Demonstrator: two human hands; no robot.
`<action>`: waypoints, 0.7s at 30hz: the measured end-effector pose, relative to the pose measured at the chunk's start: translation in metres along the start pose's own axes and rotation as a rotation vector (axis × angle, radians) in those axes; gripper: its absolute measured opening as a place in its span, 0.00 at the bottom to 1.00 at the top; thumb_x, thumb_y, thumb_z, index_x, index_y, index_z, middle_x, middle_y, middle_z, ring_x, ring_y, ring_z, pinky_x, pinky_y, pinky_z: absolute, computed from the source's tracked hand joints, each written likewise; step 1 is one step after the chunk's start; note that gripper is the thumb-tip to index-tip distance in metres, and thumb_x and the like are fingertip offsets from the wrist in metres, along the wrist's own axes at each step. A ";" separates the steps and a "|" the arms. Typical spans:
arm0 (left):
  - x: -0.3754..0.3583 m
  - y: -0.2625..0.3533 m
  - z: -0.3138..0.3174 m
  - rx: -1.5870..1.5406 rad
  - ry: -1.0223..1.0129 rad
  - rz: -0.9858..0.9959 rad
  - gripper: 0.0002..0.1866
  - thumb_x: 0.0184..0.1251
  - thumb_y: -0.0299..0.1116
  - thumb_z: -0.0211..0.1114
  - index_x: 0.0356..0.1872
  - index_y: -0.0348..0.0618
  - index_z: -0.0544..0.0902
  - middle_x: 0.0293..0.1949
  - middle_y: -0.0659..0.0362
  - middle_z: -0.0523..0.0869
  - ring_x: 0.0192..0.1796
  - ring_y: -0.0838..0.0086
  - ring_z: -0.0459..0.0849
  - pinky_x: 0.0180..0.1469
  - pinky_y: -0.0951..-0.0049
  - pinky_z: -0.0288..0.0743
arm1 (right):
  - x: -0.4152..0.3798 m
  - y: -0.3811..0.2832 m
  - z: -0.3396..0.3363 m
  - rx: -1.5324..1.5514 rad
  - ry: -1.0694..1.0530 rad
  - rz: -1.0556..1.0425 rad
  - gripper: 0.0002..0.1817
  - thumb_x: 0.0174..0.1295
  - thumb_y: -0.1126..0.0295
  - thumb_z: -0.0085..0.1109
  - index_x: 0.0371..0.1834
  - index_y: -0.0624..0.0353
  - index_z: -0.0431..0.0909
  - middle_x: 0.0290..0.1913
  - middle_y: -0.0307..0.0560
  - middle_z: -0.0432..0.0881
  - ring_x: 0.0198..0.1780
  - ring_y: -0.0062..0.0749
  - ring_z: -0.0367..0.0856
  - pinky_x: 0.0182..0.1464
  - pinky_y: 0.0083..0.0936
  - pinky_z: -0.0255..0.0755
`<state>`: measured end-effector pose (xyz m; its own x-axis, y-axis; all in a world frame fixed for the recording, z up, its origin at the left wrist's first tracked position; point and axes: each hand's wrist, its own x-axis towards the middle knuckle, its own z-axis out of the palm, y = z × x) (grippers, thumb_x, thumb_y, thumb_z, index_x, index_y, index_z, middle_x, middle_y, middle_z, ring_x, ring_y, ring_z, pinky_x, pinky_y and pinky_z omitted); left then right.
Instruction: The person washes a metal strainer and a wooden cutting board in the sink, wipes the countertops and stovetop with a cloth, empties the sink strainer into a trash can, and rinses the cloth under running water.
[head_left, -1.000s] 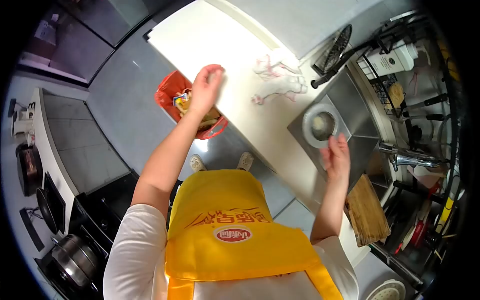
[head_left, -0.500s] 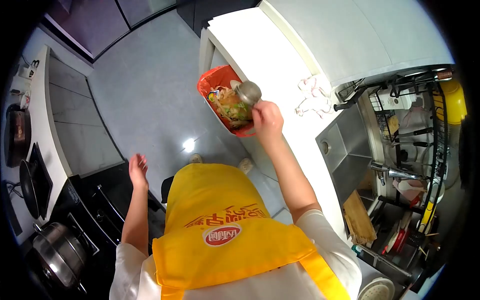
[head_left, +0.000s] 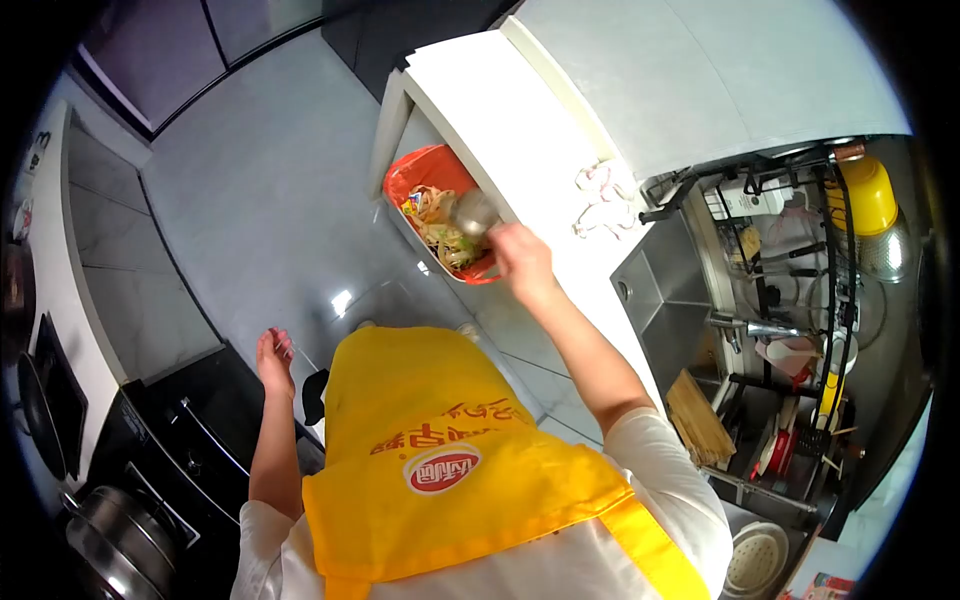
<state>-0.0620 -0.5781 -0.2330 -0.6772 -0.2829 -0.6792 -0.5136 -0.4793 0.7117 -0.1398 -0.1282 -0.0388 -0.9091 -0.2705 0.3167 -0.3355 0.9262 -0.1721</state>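
Two hands reach out from the yellow apron [head_left: 430,450], and only one is loaded: the right hand [head_left: 522,262] grips a small round metal cup [head_left: 472,214] by its near side, fingers closed. The cup hangs over the opening of the bin [head_left: 408,172], near the counter side. Its outline is blurred, so whether anything sits inside it, or how far it tips, I cannot tell. Below lie food scraps [head_left: 452,246], ringed by the bin's red liner.

Good handling here depends on position: hold the cup well inside the rim, low over the scraps, so that drips or loose bits land in the liner rather than on the white counter [head_left: 490,90] or the floor [head_left: 270,170]. A firm pinch matters too — wet metal can slip, and a cup dropped among scraps is messy to fetch. Short, controlled wrist movements would suit it better than a wide swing, which might knock the rim.

The left hand [head_left: 274,360] is empty, its fingers loosely open, well apart from the bin — free to steady the liner if it slides.
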 end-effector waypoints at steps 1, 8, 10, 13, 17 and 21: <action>0.002 0.002 0.003 0.007 -0.014 -0.004 0.16 0.73 0.47 0.57 0.51 0.50 0.78 0.43 0.65 0.82 0.43 0.78 0.77 0.46 0.75 0.67 | -0.019 0.008 0.013 -0.041 -0.246 0.008 0.07 0.57 0.78 0.60 0.37 0.54 0.79 0.35 0.45 0.79 0.37 0.44 0.82 0.36 0.33 0.77; 0.020 0.017 0.040 0.053 -0.084 0.007 0.16 0.73 0.48 0.56 0.51 0.50 0.77 0.42 0.65 0.81 0.43 0.77 0.77 0.45 0.74 0.67 | 0.013 -0.007 -0.013 0.225 0.158 0.356 0.06 0.60 0.76 0.63 0.40 0.58 0.79 0.32 0.43 0.80 0.32 0.33 0.82 0.33 0.29 0.76; 0.024 0.012 0.049 0.077 -0.114 -0.003 0.17 0.73 0.48 0.56 0.52 0.50 0.77 0.43 0.65 0.81 0.43 0.77 0.77 0.46 0.74 0.67 | 0.013 0.008 -0.005 0.711 0.224 0.744 0.05 0.64 0.75 0.63 0.39 0.62 0.77 0.31 0.37 0.80 0.31 0.19 0.80 0.32 0.21 0.77; 0.022 0.006 0.062 0.126 -0.172 -0.020 0.17 0.73 0.48 0.56 0.52 0.51 0.77 0.43 0.65 0.81 0.43 0.77 0.77 0.46 0.74 0.67 | 0.006 0.011 -0.006 1.280 0.209 1.165 0.06 0.64 0.75 0.63 0.39 0.59 0.76 0.31 0.36 0.80 0.31 0.19 0.80 0.34 0.17 0.79; 0.025 -0.010 0.074 0.346 -0.252 -0.068 0.21 0.71 0.51 0.54 0.56 0.50 0.77 0.46 0.66 0.81 0.46 0.77 0.77 0.50 0.71 0.66 | -0.024 0.023 -0.021 1.678 0.267 1.306 0.10 0.64 0.74 0.61 0.47 0.59 0.75 0.41 0.43 0.81 0.39 0.31 0.83 0.42 0.27 0.82; 0.036 -0.024 0.061 0.689 -0.305 -0.129 0.24 0.70 0.55 0.54 0.56 0.52 0.77 0.45 0.65 0.83 0.42 0.76 0.79 0.43 0.72 0.69 | -0.085 0.094 -0.082 1.791 0.483 1.206 0.07 0.69 0.73 0.56 0.48 0.58 0.75 0.43 0.45 0.83 0.43 0.33 0.85 0.49 0.33 0.83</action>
<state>-0.1059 -0.5259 -0.2639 -0.6537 0.0297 -0.7561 -0.7433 0.1620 0.6490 -0.0737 0.0032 -0.0052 -0.7801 0.4054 -0.4765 0.1084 -0.6625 -0.7412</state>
